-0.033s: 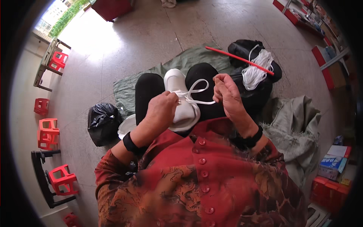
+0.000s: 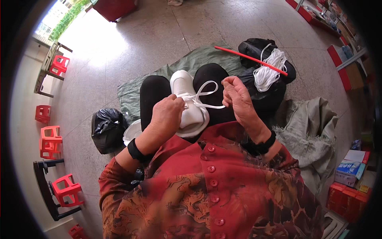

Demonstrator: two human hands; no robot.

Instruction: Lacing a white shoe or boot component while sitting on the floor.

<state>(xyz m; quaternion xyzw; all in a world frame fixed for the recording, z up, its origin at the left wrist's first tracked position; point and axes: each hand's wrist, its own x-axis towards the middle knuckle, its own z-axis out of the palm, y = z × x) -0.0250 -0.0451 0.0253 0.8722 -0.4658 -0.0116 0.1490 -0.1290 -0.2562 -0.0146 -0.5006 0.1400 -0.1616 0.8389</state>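
A white shoe [image 2: 192,119] lies between my black-clad knees, its toe pointing away from me. My left hand [image 2: 168,114] is closed at the shoe's lacing, its fingertips pinched on the white shoelace [image 2: 214,106]. To the right, my right hand [image 2: 239,98] is raised above my right knee with its fingers curled together. One strand of lace runs from the shoe to its lower fingers, and a loop stands up between the hands. What sits between the right thumb and forefinger is too small to make out.
Beside my left leg are a white rounded item [image 2: 132,131], partly hidden, and a black plastic bag [image 2: 107,129]. At right, a bundle of white laces [image 2: 268,75] and a red stick [image 2: 250,59] rest on black bags. Green cloth [image 2: 179,59] covers the floor ahead; red stools [image 2: 67,190] stand left.
The whole view has shifted very slightly. Both hands, the shoe and the lace keep the same positions relative to each other.
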